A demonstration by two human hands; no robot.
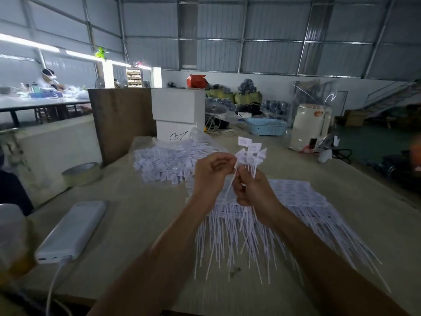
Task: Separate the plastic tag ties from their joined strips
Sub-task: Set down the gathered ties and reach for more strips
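Observation:
Both hands are raised above the table's middle. My right hand [252, 190] grips a small bunch of white tag ties [251, 153], their flag heads fanning upward and their tails hanging below the fist. My left hand [210, 172] pinches one tie [232, 179] at the bunch's left edge, near its head. Beneath my hands lie joined strips of tag ties [293, 201], flat on the table with their long tails pointing toward me. A heap of loose white tag ties [168, 160] lies on clear plastic farther back on the left.
A white power bank [73, 231] with a cable lies at the left. A tape roll [83, 173] sits at the left edge, white boxes [177, 110] stand behind the heap. A blue basket [266, 126] and cream kettle [307, 128] are at the back right. A person sits at a far table.

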